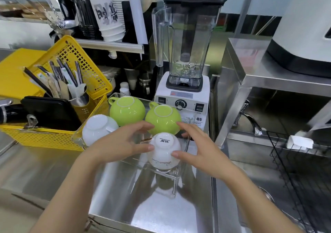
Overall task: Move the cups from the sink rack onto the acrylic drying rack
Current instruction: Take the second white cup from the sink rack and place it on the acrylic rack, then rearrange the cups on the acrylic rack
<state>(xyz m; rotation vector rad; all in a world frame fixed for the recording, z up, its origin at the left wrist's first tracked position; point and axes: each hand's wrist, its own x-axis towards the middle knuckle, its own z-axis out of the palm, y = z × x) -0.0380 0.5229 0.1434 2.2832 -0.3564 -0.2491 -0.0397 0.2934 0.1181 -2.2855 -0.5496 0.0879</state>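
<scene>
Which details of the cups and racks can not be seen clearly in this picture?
- Head view: the near white ceramic cup between left hand and right hand; whether it is gripped is unclear.
- The clear acrylic drying rack: far edge hidden by the cups.
- The black wire sink rack: cut off by the right edge.

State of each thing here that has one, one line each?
Near white cup: upside down on the clear rack, both hands touching it.
Left white cup: upside down.
Two green cups: upside down.
Left hand: open.
Right hand: open.
Blender jug: empty, lid on.
</scene>
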